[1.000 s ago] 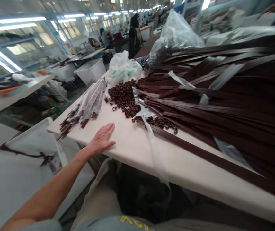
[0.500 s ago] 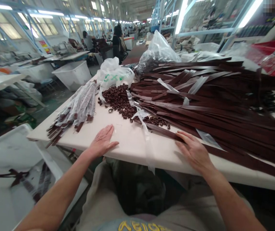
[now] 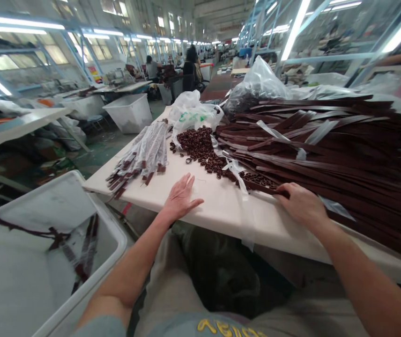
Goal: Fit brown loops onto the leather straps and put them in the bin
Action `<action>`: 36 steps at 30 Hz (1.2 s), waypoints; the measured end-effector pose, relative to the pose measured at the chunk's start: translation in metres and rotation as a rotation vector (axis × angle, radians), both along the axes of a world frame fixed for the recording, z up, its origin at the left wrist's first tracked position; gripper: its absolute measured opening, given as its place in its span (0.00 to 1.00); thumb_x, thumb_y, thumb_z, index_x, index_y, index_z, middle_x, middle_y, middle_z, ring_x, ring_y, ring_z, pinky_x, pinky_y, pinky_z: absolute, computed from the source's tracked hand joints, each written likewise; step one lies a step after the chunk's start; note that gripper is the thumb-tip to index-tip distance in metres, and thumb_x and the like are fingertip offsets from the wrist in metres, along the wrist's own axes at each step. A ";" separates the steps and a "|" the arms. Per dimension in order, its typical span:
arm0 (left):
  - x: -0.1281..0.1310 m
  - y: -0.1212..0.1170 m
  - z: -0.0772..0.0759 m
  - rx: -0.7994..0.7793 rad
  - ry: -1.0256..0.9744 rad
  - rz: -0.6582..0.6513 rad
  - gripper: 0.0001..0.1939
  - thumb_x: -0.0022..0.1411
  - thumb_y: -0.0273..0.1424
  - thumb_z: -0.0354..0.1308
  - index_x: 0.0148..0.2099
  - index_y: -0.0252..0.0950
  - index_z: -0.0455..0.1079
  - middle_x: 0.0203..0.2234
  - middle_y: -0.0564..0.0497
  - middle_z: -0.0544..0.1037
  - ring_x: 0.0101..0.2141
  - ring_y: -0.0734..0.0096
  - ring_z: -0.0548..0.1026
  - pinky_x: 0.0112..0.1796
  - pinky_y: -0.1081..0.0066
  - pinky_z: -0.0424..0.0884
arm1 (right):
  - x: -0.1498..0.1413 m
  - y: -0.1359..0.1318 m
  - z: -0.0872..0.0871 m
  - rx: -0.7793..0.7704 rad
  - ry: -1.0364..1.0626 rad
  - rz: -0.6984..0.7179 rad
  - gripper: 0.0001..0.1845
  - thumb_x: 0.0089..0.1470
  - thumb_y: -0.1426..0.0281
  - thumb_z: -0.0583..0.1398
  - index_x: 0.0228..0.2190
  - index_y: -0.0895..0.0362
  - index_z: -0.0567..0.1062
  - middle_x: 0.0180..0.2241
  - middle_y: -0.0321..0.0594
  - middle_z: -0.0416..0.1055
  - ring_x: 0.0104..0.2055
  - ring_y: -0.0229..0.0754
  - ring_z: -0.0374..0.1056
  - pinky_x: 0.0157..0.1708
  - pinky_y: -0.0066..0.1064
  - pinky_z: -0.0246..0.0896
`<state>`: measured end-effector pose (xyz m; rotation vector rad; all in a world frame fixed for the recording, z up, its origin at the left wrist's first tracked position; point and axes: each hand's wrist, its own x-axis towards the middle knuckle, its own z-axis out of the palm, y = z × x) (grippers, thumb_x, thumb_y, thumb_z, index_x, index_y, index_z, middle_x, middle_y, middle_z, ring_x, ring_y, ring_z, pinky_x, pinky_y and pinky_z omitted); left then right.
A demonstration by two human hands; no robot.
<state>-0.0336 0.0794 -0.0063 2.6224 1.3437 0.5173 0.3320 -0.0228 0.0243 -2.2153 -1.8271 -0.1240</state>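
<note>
My left hand (image 3: 182, 197) lies flat on the white tabletop (image 3: 219, 208), fingers stretched and thumb apart, with nothing in it. Thumb and fingers of my right hand (image 3: 302, 205) are pinched on a dark brown strap (image 3: 262, 188) at the front edge of a large pile of brown straps (image 3: 355, 157). Small brown loops (image 3: 200, 146) are heaped beyond and between my hands. Near the front edge, a strip of clear plastic (image 3: 247, 217) hangs over the table's side.
Plastic-wrapped straps (image 3: 149, 146) lie at the table's left. A white bag with green letters (image 3: 186, 112) and a clear plastic bag (image 3: 256, 82) stand behind the loops. At lower left, a white bin (image 3: 118, 234) holds some straps. People sit farther back.
My right hand has gone from lying with fingers extended over the strap to pinching it. My left hand stays flat on the table. The view has turned left.
</note>
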 end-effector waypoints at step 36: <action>0.106 -0.144 0.047 -1.168 -0.865 -0.236 0.24 0.54 0.47 0.67 0.44 0.32 0.80 0.20 0.51 0.76 0.20 0.77 0.69 0.24 0.75 0.66 | -0.053 -0.209 -0.022 0.222 0.495 0.210 0.14 0.65 0.61 0.55 0.35 0.53 0.77 0.27 0.36 0.78 0.26 0.40 0.74 0.26 0.29 0.63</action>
